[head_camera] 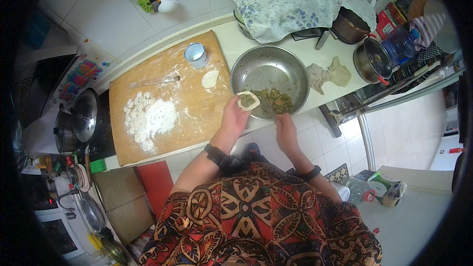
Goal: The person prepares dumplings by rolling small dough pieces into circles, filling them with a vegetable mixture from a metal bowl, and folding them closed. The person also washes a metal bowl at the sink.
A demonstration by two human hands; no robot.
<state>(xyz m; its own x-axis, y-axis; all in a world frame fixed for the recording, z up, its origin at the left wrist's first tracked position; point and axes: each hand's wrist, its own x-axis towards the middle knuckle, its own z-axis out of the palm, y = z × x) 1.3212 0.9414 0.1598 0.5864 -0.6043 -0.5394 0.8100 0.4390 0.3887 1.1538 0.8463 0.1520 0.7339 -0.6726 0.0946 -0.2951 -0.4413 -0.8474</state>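
Note:
My left hand holds a round dough wrapper with greenish filling spread on it, at the near left rim of a wide stainless steel bowl. My right hand grips a flat utensil whose end reaches into the bowl beside the chopped filling. Left of the bowl lies a floured wooden board. On it are one rolled wrapper, a light blue cup with white contents, a thin rolling pin, small dough pieces and a heap of flour.
Crumpled cloths lie right of the bowl. Beyond stand a lidded pot and a brown pan. A floral cloth covers things at the back. A lidded wok stands on the stove at left.

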